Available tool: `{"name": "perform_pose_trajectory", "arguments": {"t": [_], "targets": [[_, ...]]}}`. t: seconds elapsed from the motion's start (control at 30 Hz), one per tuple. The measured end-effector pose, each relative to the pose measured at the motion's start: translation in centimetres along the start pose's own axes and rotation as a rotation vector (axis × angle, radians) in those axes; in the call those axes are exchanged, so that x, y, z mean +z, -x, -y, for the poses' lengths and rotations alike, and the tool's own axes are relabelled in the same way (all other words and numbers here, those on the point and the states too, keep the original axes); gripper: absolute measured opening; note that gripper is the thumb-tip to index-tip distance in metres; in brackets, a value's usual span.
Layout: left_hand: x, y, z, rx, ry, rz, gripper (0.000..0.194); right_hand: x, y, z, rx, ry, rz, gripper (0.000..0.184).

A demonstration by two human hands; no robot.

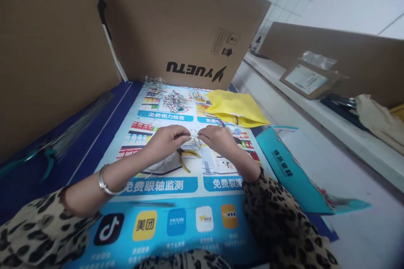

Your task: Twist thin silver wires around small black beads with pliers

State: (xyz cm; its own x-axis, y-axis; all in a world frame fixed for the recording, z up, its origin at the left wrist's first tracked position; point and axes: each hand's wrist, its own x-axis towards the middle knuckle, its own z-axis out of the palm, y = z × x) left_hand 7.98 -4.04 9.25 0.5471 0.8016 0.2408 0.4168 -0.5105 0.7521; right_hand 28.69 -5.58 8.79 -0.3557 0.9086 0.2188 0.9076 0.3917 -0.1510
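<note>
My left hand [168,139] and my right hand [217,138] face each other a short way apart above a printed poster. Both are closed, thumb and forefinger pinched together. Between the fingertips is a thin, pale wire [194,135] with small loops; its exact shape is too fine to make out. Just below the hands lies a pair of pliers [190,160] with yellow handles, its head partly hidden by my left hand. Further back rests a tangle of thin wire pieces [176,100]. Right of it lies a yellow pouch [238,107], partly open toward me.
Large cardboard panels [176,21] stand behind and to the left. Teal-handled tools [49,157] lie at the left, by clear plastic. At right sits a turquoise box [284,164] with bits in it. A ledge [268,69] carries a labelled brown packet [306,79] and cloth.
</note>
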Motion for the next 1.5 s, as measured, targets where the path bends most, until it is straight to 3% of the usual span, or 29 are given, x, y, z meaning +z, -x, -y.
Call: {"name": "perform_pose_trajectory", "arguments": {"t": [0.13, 0.23, 0.43, 0.63, 0.8, 0.97, 1.2, 1.5], "targets": [[-1.1, -0.6, 2.5, -0.062, -0.017, 0.104, 0.021, 0.5, -1.6, 2.3, -0.154, 0.143, -0.017, 0.029], [-1.3, -0.8, 4.2, -0.171, 0.049, 0.087, 0.019, 1.3, -3.2, 3.5, -0.173, 0.151, -0.036, 0.028], [-2.0, -0.8, 7.2, -0.170, 0.050, -0.040, 0.014, 2.9, -6.2, 3.7, -0.121, -0.248, 0.014, 0.017], [-1.4, -0.5, 9.5, -0.147, 0.067, -0.060, 0.014, 4.8, -7.3, 2.5, -0.002, -0.593, 0.113, 0.014], [-0.9, -0.6, 10.2, -0.127, 0.043, -0.060, 0.015, 6.4, -7.1, 1.7, 0.107, -0.698, 0.144, 0.012], [-0.5, -0.8, 10.6, -0.114, 0.079, -0.152, 0.013, 7.8, -7.0, 1.7, 0.159, -0.856, 0.136, 0.011], [-0.2, -1.0, 11.0, -0.313, 0.423, -0.166, 0.008, 9.1, -7.1, 2.6, 0.477, -1.225, 0.139, 0.023], [0.3, -0.6, 10.1, -0.419, 0.866, -0.181, 0.026, 8.9, -7.0, 3.4, 0.505, -1.407, 0.072, 0.026]]}}
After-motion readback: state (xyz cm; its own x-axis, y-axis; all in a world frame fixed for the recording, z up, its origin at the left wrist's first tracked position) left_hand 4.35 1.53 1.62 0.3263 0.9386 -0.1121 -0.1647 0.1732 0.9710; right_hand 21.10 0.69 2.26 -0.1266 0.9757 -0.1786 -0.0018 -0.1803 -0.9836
